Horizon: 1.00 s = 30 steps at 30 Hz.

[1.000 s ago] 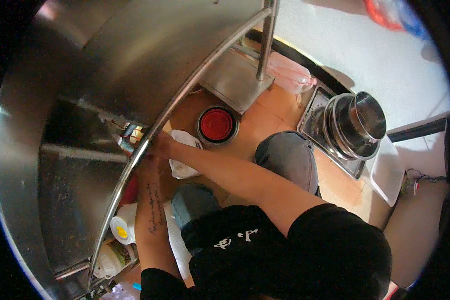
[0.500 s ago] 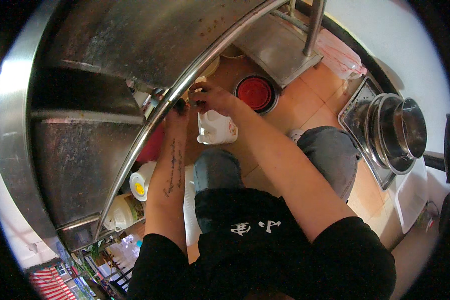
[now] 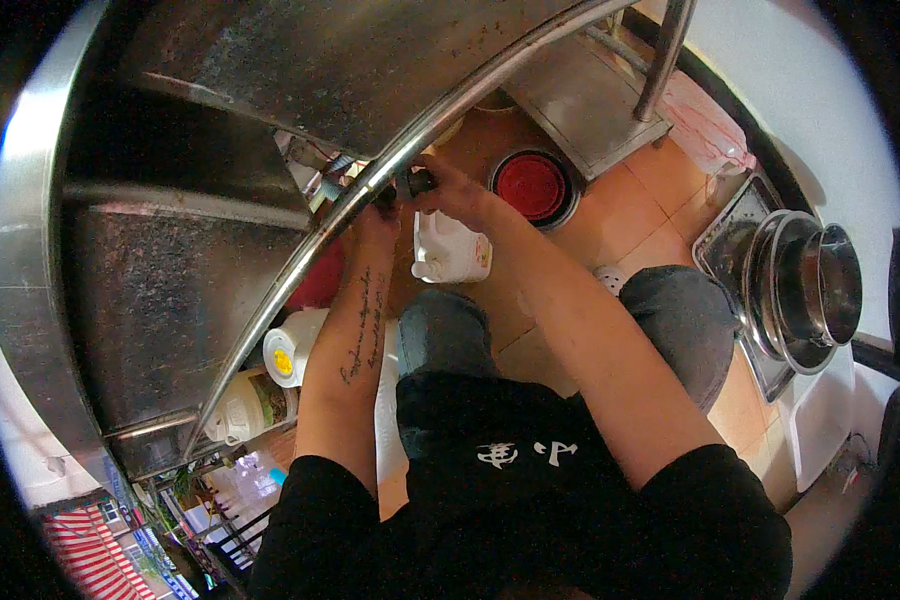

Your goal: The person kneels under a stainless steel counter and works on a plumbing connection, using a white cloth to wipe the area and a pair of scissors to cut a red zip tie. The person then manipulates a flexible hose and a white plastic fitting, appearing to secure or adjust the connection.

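Both arms reach in beneath the steel rail [image 3: 410,150] of a metal counter. My right hand [image 3: 455,192] is closed with the fingers curled round a small dark, rounded piece [image 3: 419,182], whose kind I cannot make out. Close on its left, my left hand [image 3: 372,228] goes under the rail, its fingers mostly hidden there. Some greyish ribbed parts [image 3: 338,165] show just past the rail beside it. Below my right hand, a white plastic jug [image 3: 452,250] with a handle stands on the tiled floor.
A red round basin [image 3: 530,187] sits beyond my right forearm, near a low steel shelf [image 3: 580,100]. Steel bowls [image 3: 785,285] are stacked on a tray at right. White containers [image 3: 288,350] stand under the counter at left, by my left forearm.
The whole view has shifted slightly, with things sitting farther right. The dark rounded piece now shows plainly at my right fingers. Both hands stay close together at the rail.
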Each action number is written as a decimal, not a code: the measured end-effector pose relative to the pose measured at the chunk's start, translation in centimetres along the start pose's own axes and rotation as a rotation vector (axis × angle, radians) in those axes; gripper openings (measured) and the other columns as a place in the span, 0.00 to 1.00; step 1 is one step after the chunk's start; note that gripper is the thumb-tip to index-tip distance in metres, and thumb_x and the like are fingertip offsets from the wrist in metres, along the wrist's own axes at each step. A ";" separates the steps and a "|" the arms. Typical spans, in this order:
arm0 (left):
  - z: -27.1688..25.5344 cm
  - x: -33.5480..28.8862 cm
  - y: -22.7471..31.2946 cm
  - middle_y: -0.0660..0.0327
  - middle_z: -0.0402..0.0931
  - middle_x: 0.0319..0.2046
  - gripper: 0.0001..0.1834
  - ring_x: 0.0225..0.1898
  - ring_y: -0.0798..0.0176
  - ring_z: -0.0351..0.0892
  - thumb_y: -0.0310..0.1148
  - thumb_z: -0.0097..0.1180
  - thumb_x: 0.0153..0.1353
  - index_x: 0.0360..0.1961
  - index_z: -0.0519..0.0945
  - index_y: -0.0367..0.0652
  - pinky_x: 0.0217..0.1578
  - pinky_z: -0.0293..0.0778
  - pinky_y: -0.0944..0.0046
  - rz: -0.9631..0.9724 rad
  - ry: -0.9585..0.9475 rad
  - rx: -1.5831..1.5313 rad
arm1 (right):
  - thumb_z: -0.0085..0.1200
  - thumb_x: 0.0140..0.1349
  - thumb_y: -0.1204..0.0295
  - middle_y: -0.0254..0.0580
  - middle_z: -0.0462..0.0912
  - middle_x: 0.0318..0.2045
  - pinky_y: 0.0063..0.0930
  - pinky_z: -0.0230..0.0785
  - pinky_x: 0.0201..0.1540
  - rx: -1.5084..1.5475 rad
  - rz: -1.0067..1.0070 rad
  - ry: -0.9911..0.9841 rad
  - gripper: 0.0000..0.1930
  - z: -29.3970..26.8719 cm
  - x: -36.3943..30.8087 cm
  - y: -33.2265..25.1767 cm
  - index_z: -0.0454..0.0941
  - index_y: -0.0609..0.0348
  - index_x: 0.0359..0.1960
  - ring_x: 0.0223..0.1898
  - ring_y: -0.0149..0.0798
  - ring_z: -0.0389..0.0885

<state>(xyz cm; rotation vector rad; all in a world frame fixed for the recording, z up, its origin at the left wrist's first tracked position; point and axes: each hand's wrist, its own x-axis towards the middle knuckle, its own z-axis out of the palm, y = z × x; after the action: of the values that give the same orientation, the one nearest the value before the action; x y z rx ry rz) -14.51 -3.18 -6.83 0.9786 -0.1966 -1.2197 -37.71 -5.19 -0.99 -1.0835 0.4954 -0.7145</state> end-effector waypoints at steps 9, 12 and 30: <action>0.1 0.0 0.4 0.53 0.79 0.44 0.23 0.42 0.56 0.83 0.47 0.55 0.66 0.53 0.74 0.39 0.37 0.85 0.61 0.069 -0.029 0.096 | 0.63 0.55 0.80 0.40 0.80 0.54 0.31 0.70 0.57 0.043 -0.009 -0.034 0.35 0.6 -0.2 0.1 0.68 0.51 0.67 0.54 0.36 0.77; -0.6 0.3 0.5 0.53 0.79 0.44 0.23 0.42 0.56 0.83 0.46 0.56 0.65 0.52 0.75 0.39 0.37 0.85 0.61 0.058 -0.047 0.097 | 0.64 0.54 0.80 0.40 0.80 0.55 0.30 0.68 0.60 0.093 -0.030 -0.044 0.35 1.0 -0.1 0.2 0.69 0.52 0.67 0.56 0.37 0.77; -3.4 0.3 0.0 0.54 0.80 0.44 0.22 0.43 0.53 0.82 0.40 0.63 0.58 0.52 0.77 0.41 0.41 0.82 0.57 0.011 -0.089 0.111 | 0.62 0.56 0.74 0.52 0.79 0.53 0.35 0.70 0.62 -0.627 -0.184 0.088 0.30 3.4 1.0 0.6 0.70 0.60 0.63 0.56 0.47 0.77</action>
<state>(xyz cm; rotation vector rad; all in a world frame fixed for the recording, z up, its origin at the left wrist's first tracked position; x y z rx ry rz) -12.28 -1.68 -8.96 1.0185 -0.3420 -1.2538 -34.55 -3.66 -0.24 -1.7044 0.7278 -0.7916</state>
